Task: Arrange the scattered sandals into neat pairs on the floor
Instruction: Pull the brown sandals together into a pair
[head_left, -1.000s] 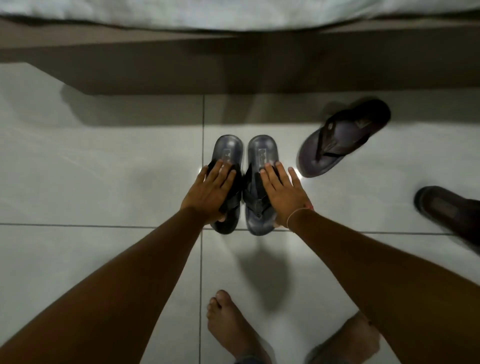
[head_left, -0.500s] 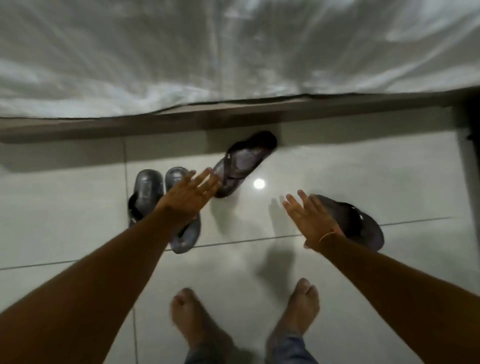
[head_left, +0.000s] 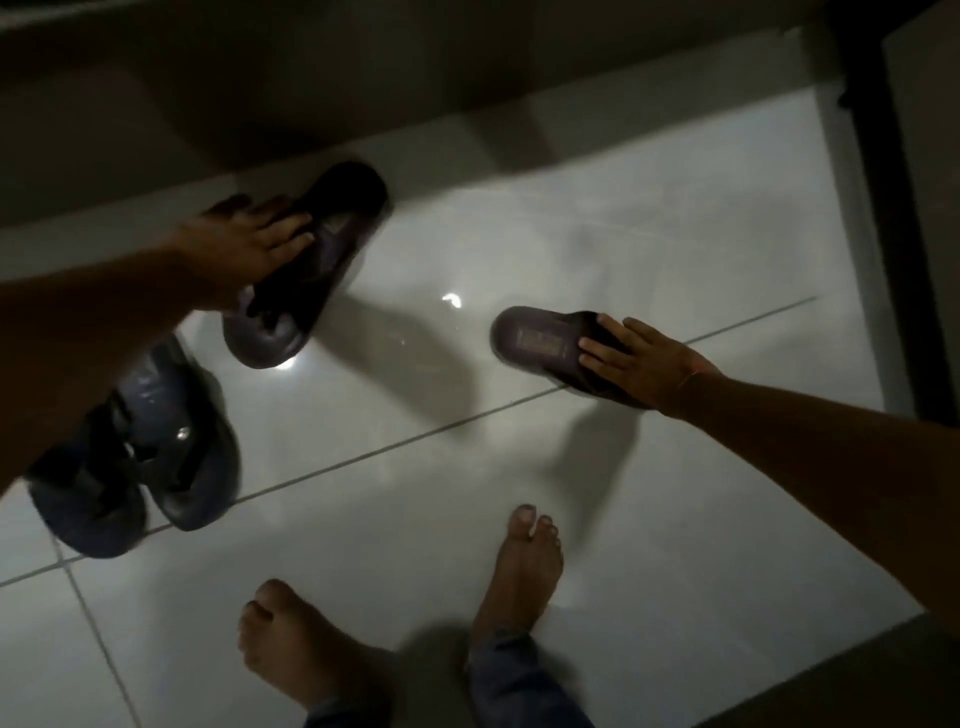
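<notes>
Two grey-blue sandals (head_left: 156, 441) lie side by side on the white tiled floor at the lower left, partly hidden by my left forearm. A dark brown sandal (head_left: 322, 260) lies at an angle near the bed base, and my left hand (head_left: 249, 244) rests on its strap with the fingers closing over it. A second dark brown sandal (head_left: 545, 343) lies to the right, toe pointing left. My right hand (head_left: 639, 358) lies flat on its strap end, fingers spread over it.
My two bare feet (head_left: 405, 613) stand on the floor (head_left: 649, 218) at the bottom centre. A dark bed base (head_left: 260, 93) runs along the top. A dark vertical post (head_left: 872, 156) stands at the upper right, and a dark edge fills the lower right corner.
Both hands left the grey-blue pair and moved right. The left hand came down on the angled brown sandal, the right on the other brown sandal. The view swung right and down.
</notes>
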